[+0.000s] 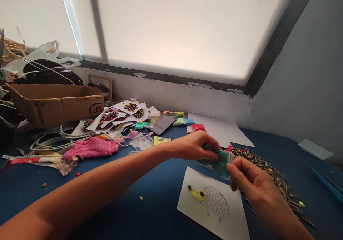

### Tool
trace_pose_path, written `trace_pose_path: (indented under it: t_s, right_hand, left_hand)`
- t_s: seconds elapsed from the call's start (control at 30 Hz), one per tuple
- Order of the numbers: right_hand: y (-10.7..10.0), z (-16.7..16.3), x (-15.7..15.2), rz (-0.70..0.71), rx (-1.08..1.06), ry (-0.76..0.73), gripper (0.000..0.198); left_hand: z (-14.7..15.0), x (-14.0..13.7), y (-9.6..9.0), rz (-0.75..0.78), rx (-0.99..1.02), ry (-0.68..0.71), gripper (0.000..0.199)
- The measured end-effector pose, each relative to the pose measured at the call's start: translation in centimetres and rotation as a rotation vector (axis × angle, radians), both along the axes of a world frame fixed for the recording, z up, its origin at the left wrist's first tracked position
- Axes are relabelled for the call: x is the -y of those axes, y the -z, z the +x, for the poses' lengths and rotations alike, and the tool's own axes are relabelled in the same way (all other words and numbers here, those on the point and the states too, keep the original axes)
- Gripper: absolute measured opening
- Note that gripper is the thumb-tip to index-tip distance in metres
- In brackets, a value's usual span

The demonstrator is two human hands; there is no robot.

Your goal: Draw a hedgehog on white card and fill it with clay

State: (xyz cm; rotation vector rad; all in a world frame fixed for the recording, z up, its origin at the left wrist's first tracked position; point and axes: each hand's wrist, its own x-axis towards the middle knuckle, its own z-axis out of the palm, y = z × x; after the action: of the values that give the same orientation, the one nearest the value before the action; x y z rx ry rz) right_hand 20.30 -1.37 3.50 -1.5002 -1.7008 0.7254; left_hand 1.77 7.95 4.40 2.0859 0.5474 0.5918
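Observation:
Between my two hands is a lump of teal modelling clay [223, 165] in a clear plastic wrapper. My left hand [198, 145] reaches across from the left and grips its far side, fingers curled over it. From the right, my right hand [250, 181] pinches the near edge of the wrapper. Just below them lies a white card [191, 210] with a pencil-drawn hedgehog [216, 199]. Yellow clay [198, 195] fills the hedgehog's face, with dark dots for the nose and eye. Beside my right hand spreads a pile of striped sunflower seeds [285, 190].
Behind my hands are a red clay packet [198, 127], a white sheet [222, 129] and a phone [163, 123]. Seed-decorated cards [131, 107], a pink cloth [91, 147], cables and a cardboard box [61, 104] crowd the left. A folded paper [314, 149] lies at right.

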Motion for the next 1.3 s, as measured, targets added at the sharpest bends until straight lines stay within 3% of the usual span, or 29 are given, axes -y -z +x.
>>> trace_pose_path:
  t_s: [0.07,0.13,0.17,0.3,0.57,0.7,0.8,0.97,1.1,1.3]
  right_hand:
    - [0.0,0.1,-0.1,0.065,0.021,0.024,0.046]
    - [0.1,0.2,-0.1,0.144,0.056,0.047,0.045]
    - [0.2,0.3,-0.1,0.18,0.08,0.053,0.044]
    - [0.7,0.3,0.5,0.253,0.164,0.036,0.036]
    - [0.8,0.2,0.3,0.227,0.006,-0.031,0.034]
    - [0.5,0.5,0.0,0.177,-0.066,-0.074,0.041]
    - [0.2,0.6,0.2,0.145,-0.023,-0.101,0.041]
    - [0.1,0.5,0.5,0.177,0.212,-0.058,0.035]
    - [0.4,0.5,0.7,0.22,0.361,-0.064,0.028]
    - [1.0,0.3,0.7,0.339,0.45,-0.016,0.03]
  left_hand:
    - [0.2,0.5,-0.5,0.155,0.072,-0.149,0.034]
    - [0.5,1.3,-0.9,0.234,0.149,-0.323,0.027]
    - [0.7,1.7,-1.1,0.232,0.143,-0.33,0.022]
    - [1.3,3.0,-1.2,0.0,0.073,-0.103,0.031]
    - [1.4,2.4,-0.6,-0.222,0.201,0.079,0.017]
    - [1.4,1.9,-0.4,-0.299,0.268,0.138,0.022]
    - [1.3,2.2,-0.6,-0.221,0.219,0.103,0.021]
    - [1.2,3.4,-1.5,0.144,-0.014,-0.075,0.015]
    - [1.3,3.9,-1.6,0.344,-0.154,-0.112,0.022]
    - [1.8,4.4,-1.3,0.5,-0.188,-0.153,0.018]
